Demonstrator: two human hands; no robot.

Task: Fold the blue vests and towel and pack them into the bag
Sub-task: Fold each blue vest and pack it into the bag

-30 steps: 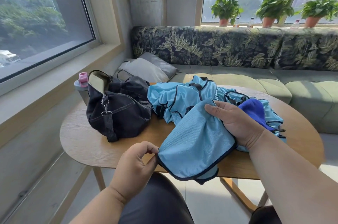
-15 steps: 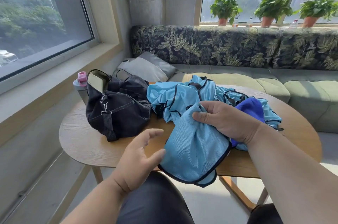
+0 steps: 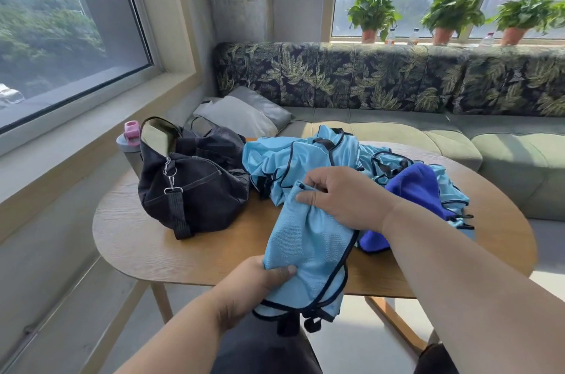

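Observation:
A light blue vest (image 3: pixel 308 248) with dark trim lies folded lengthwise over the near edge of the round wooden table (image 3: pixel 134 239), its lower end hanging off. My right hand (image 3: pixel 342 196) pinches its far end. My left hand (image 3: pixel 253 285) grips its near left edge, thumb on top. Behind it a heap of more light blue vests (image 3: pixel 293 159) is bunched up. A dark blue towel (image 3: pixel 419 190) lies crumpled to the right, partly behind my right forearm. The black duffel bag (image 3: pixel 189 184) stands on the table's left, its top open.
A bottle with a pink cap (image 3: pixel 130 141) stands behind the bag by the window ledge. A green sofa (image 3: pixel 504 159) with a leaf-print back and grey cushions (image 3: pixel 244 114) wraps the far side. Potted plants (image 3: pixel 373 13) line the sill.
My left hand let go of the vest's corner, opened, then took hold of its near left edge. My right hand drew the far end in, so the vest now lies narrower.

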